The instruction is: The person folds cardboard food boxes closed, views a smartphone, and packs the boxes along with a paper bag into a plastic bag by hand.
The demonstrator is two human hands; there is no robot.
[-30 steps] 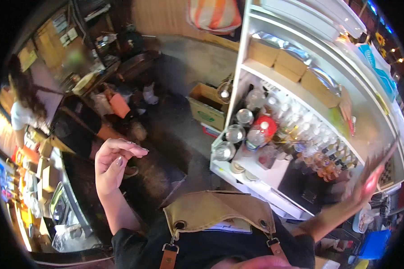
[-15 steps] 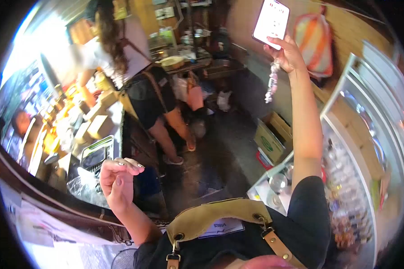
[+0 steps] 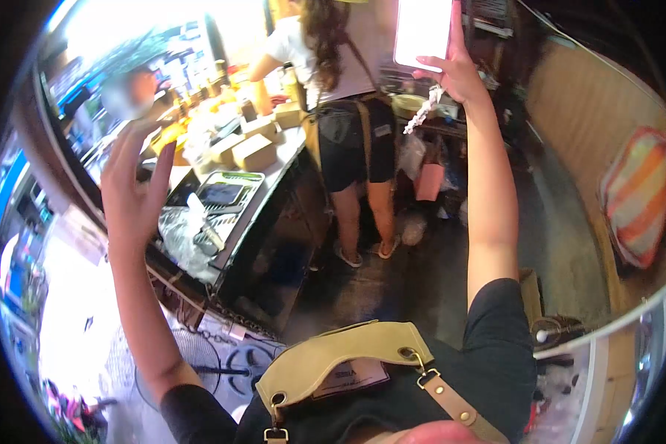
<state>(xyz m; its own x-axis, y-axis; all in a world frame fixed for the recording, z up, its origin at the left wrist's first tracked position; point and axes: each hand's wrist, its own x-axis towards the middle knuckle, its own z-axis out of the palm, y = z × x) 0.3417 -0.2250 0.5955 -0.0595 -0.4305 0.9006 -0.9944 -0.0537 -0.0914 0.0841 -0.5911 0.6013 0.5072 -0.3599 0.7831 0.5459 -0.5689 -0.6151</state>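
Observation:
My right hand is raised at the top of the view, its fingers wrapped round a smartphone with a bright white screen. A beaded phone strap dangles below that hand. My left hand is lifted on the left, in front of the counter, with the thumb apart from the curved fingers and nothing between them. Behind and right of it on the counter lie a tray with a dark flat object in it and a clear plastic bag.
A co-worker stands at the counter, one arm over it, near several cardboard boxes. Another person is beyond the counter. A striped orange-and-white bag hangs on the right wall. A fan stands low at left.
My view has turned left, so the counter and co-worker appear further right. My left hand has risen and its thumb and fingers have spread. My right hand still holds up the smartphone.

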